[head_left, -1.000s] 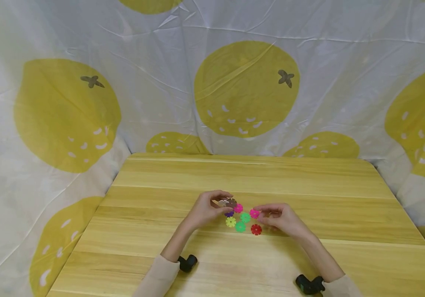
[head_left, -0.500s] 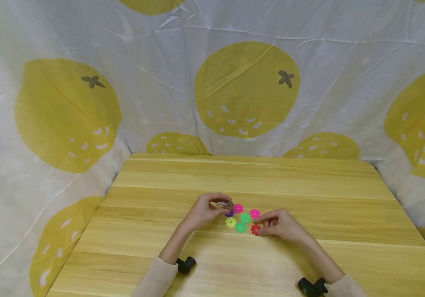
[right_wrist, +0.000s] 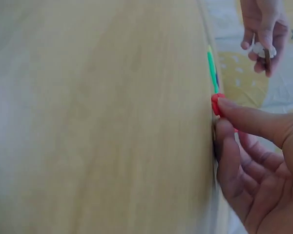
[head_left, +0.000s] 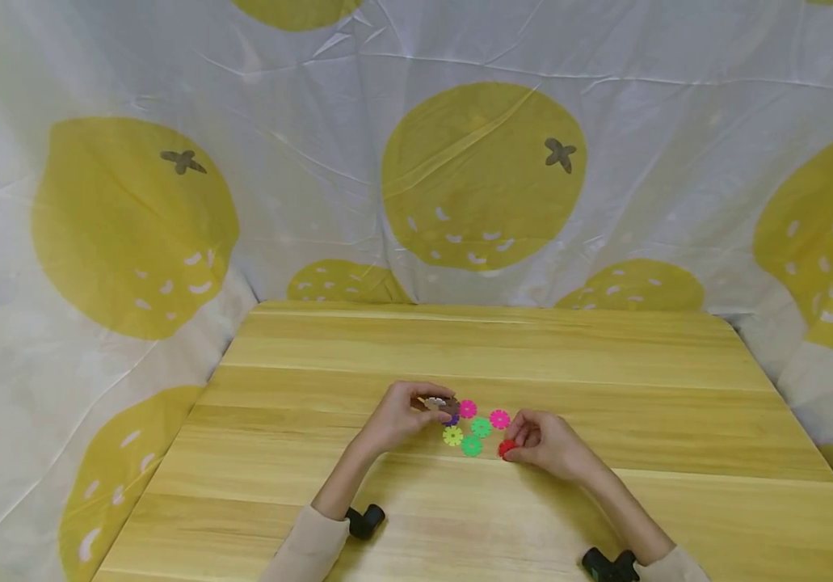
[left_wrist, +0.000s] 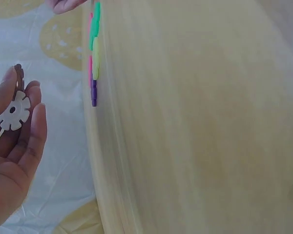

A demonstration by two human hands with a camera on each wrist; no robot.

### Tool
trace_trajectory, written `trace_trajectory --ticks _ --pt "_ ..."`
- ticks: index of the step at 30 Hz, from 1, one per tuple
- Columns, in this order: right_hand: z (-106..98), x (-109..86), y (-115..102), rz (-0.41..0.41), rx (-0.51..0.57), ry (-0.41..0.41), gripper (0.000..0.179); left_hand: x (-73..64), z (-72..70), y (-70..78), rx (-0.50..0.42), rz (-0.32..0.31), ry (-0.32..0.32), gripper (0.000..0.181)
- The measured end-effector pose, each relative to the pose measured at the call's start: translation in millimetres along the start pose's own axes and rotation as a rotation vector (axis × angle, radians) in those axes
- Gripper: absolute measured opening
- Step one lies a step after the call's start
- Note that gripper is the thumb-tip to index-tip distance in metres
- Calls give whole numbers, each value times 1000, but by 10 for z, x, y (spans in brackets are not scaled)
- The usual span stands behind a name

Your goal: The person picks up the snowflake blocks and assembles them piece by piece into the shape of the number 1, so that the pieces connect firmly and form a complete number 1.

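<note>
Slightly above the table, my left hand (head_left: 396, 422) pinches a brown snowflake disc (left_wrist: 19, 78) joined to a white snowflake disc (left_wrist: 20, 108). The white one has notches round its rim and a hole in the middle. On the right, my right hand (head_left: 560, 446) pinches a red snowflake disc (head_left: 506, 449) between thumb and index finger; it looks tilted, partly covered by the fingertips. Between the hands lie two pink discs, one pink disc (head_left: 499, 419) nearest the right hand, plus a green disc (head_left: 481, 427), another green disc (head_left: 471, 446) and a yellow disc (head_left: 452, 436).
A purple disc (left_wrist: 94, 92) lies beneath the left hand, partly hidden in the head view. The wooden table (head_left: 358, 339) ends at a lemon-patterned cloth (head_left: 300, 162). Black wrist cameras, such as the left one (head_left: 367, 521), sit low over the table.
My right hand has moved from the right pink disc down to the red disc and now pinches it, tilting it. My left hand has sunk slightly, still holding the brown and white discs.
</note>
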State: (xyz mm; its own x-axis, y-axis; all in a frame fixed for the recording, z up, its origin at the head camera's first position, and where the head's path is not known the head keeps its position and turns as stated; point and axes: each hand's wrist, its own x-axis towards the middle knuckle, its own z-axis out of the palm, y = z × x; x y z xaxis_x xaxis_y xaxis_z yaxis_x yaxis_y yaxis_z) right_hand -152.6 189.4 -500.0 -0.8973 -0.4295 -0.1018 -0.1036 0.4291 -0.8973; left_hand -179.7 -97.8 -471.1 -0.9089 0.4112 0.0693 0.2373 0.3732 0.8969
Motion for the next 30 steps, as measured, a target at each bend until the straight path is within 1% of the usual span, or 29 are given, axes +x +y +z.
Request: trace_trajectory --ticks 4,7,10,13,16,19,22,30 --pt "-37 -12 -7 16 114 -7 22 -6 -4 4 -22 -13 -13 24" --pt "-56 1 -2 1 205 -4 22 -14 -7 8 -46 -18 -25 26" --pt "-50 25 -8 -22 289 5 27 -21 -6 19 -76 -36 -35 27" --pt "-7 50 -39 -40 360 36 32 -22 -2 38 -105 -56 -42 28" --pt "59 67 -96 -59 415 99 35 -20 -1 61 -140 -55 -49 28" --pt "126 84 -156 -79 451 169 35 -15 -1 80 -173 -46 -59 28" --pt "176 102 -200 -110 467 219 32 -12 1 93 -188 -43 -68 27" --pt "249 142 -234 -169 460 270 28 -3 11 90 -188 -36 -76 27"
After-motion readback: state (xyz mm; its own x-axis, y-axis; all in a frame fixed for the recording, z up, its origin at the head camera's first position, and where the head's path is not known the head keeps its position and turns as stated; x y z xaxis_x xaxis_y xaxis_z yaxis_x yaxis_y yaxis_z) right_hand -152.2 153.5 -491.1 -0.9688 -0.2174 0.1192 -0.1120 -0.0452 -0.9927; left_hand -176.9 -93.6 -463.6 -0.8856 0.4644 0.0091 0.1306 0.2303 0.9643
